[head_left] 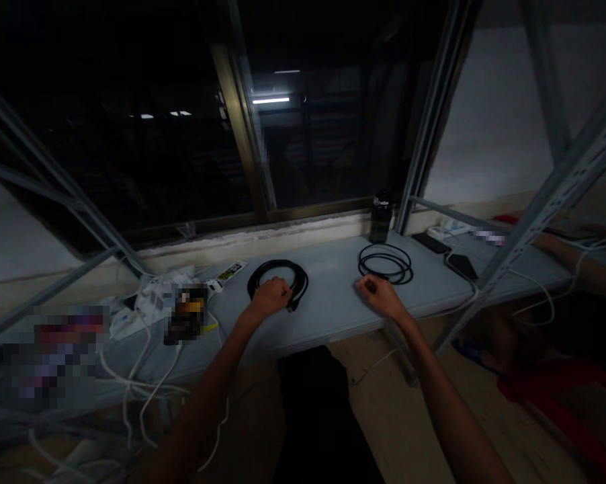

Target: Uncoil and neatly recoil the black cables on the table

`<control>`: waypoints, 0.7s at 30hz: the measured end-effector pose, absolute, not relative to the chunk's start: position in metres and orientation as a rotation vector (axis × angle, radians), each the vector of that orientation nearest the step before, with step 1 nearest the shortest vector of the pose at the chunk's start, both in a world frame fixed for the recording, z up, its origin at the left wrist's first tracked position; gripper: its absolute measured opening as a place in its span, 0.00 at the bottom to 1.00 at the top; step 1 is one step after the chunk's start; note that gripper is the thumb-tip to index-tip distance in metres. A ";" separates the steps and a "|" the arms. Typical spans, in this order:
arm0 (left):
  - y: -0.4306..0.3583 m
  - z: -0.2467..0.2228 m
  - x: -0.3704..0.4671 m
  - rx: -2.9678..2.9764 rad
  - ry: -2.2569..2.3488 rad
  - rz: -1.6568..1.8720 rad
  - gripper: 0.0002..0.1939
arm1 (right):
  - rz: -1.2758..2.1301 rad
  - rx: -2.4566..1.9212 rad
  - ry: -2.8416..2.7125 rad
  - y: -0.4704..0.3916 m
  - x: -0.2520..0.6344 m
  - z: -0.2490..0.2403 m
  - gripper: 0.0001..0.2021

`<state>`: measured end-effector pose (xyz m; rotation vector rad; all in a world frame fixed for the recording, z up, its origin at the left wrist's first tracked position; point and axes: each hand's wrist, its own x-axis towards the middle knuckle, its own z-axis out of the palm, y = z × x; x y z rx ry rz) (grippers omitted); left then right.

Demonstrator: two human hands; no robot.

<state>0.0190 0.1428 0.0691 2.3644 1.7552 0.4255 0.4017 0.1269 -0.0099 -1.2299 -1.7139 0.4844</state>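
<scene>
On the grey table lie two black cable coils. The thicker coiled cable [304, 275] is under and around my left hand [271, 297], whose fingers are curled closed over its front part. A cable end [293, 306] shows just right of those fingers. My right hand [381, 294] is also closed, at the front left edge of the thinner, looser coil [410, 263]. Whatever either hand may hold is hidden by the fingers and the dim light.
A dark bottle [381, 218] stands by the window. Black flat objects [430, 243] lie right. Plastic bags [156, 296], a blurred phone-like object [186, 314] and white cables [156, 390] crowd the left. Metal posts [549, 195] flank the table [328, 302]; another person's arm [580, 259] is right.
</scene>
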 end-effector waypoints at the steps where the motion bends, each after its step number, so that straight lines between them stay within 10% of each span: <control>1: 0.145 0.069 0.017 2.360 1.739 0.421 0.06 | 0.483 -1.229 -1.715 0.127 0.402 -0.010 0.25; 15: 0.159 0.128 -0.011 2.358 1.611 0.722 0.10 | 0.446 -1.171 -1.795 0.120 0.387 0.008 0.24; 21: 0.176 0.215 -0.016 2.435 1.686 0.966 0.14 | 0.272 -0.945 -1.870 0.131 0.338 0.098 0.19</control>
